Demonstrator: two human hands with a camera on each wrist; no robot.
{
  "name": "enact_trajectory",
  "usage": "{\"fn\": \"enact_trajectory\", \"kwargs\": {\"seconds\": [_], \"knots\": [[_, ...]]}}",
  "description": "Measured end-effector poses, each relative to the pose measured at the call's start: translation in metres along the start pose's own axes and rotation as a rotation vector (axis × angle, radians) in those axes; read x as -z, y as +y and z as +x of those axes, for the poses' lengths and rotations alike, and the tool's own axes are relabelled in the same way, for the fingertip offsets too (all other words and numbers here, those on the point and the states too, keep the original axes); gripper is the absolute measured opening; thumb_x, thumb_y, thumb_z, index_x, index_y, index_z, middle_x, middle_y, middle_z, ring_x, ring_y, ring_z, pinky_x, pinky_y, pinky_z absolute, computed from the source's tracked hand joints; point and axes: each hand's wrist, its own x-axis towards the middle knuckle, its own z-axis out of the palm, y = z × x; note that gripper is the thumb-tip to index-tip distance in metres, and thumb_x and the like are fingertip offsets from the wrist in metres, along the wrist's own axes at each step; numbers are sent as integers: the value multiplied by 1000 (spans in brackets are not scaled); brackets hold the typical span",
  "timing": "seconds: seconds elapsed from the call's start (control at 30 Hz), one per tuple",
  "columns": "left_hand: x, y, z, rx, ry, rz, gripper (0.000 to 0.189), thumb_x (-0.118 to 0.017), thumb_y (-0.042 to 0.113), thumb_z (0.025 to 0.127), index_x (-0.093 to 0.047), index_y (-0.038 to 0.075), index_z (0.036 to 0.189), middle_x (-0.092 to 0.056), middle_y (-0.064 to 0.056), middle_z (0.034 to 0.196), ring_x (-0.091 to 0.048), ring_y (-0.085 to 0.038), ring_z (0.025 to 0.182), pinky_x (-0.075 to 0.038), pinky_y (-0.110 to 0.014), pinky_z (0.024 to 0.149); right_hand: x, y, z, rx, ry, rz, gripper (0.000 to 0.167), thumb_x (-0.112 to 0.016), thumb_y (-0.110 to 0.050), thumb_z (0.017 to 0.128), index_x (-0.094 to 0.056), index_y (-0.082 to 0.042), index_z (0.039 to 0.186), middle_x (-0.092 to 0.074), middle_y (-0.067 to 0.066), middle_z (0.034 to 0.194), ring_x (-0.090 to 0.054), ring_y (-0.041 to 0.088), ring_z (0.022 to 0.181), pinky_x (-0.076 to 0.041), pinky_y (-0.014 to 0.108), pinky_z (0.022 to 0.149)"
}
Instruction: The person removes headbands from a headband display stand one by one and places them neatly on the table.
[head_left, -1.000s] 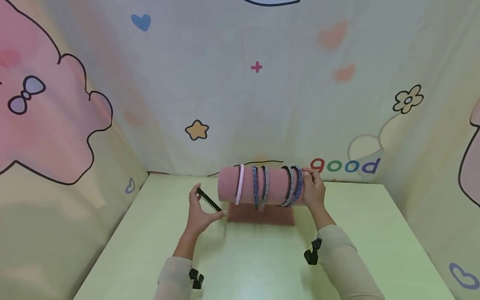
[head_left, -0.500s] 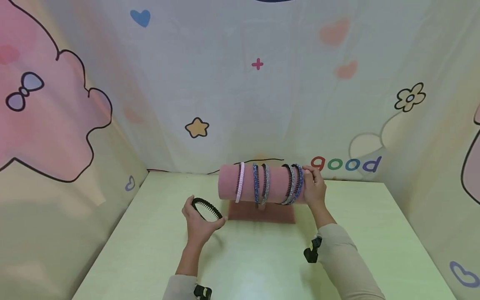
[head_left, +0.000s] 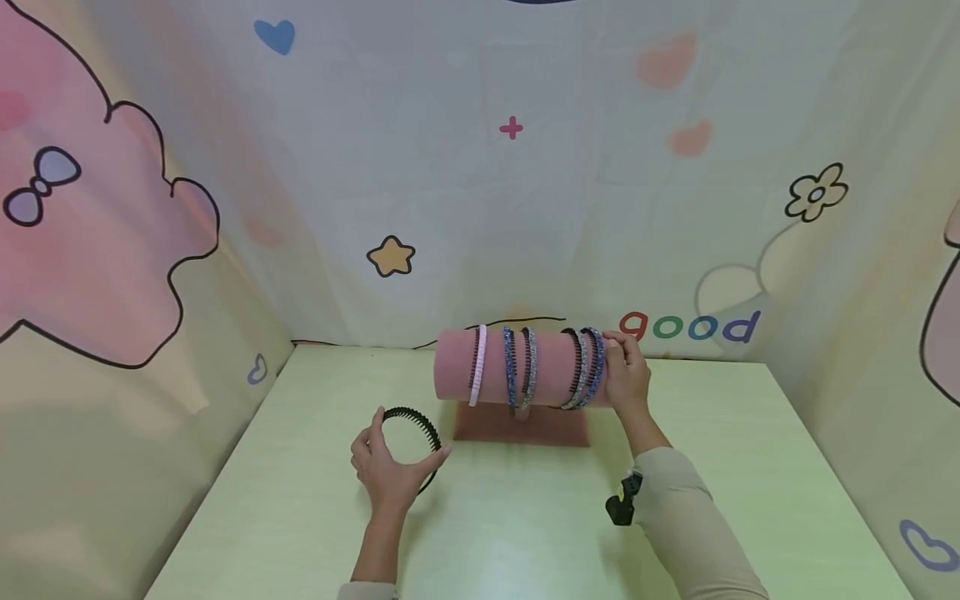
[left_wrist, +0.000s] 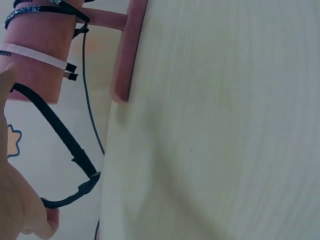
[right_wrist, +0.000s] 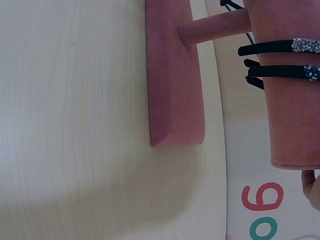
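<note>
My left hand (head_left: pixel 390 479) holds a black toothed headband (head_left: pixel 431 430) by its two sides, spread between thumb and fingers, left of the pink headband stand (head_left: pixel 551 358). In the left wrist view the black headband (left_wrist: pixel 62 134) arcs out from the hand, near the roll's left end. My right hand (head_left: pixel 628 379) grips the roll's right end, thumb in front. Around the roll sit a pale pink headband (head_left: pixel 478 367), then a blue glittery headband (head_left: pixel 511 367) beside a silver one (head_left: pixel 532 371), and farther right another silver headband (head_left: pixel 581 371) beside a blue one (head_left: pixel 597 371).
The stand's flat pink base (head_left: pixel 487 425) rests on the pale wooden table (head_left: pixel 510 517), joined to the roll by a short post (right_wrist: pixel 215 27). A printed curtain (head_left: pixel 450 167) hangs behind and on both sides. A black wrist mount (head_left: pixel 622 500) is on the right forearm.
My left hand has moved down and slightly left, away from the stand, and has turned the black headband so that its arc now shows. My right hand stays at the roll's end.
</note>
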Motion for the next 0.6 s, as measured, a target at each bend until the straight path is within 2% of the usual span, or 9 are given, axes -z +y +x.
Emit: {"fn": "enact_trajectory", "kwargs": {"seconds": [0.2,0.37,0.6], "knots": [[-1,-2,-5,7,89,43,122,-88,57,41,-34,13,141,-35,-14,127,-30,-34,115,-23,-55,91,-1,-2,0,8,3,-3,31,-44,-31,94,-62,-11,110,-61,12,116,-55,30,105,-39,47,89],[-3,-5,-9,45,140,62,119,-90,52,41,-37,11,139,-36,-14,127,-28,-34,117,-21,-56,90,-1,0,-1,5,-6,-6,31,-43,-32,95,-61,-12,111,-61,11,117,-54,30,107,-39,47,90],[-8,-12,-8,90,138,118,116,-89,54,42,-40,15,139,-37,-13,129,-28,-36,117,-23,-56,87,-1,0,1,8,-8,-15,32,-43,-33,95,-61,-12,111,-60,12,117,-54,31,106,-39,48,89]]}}
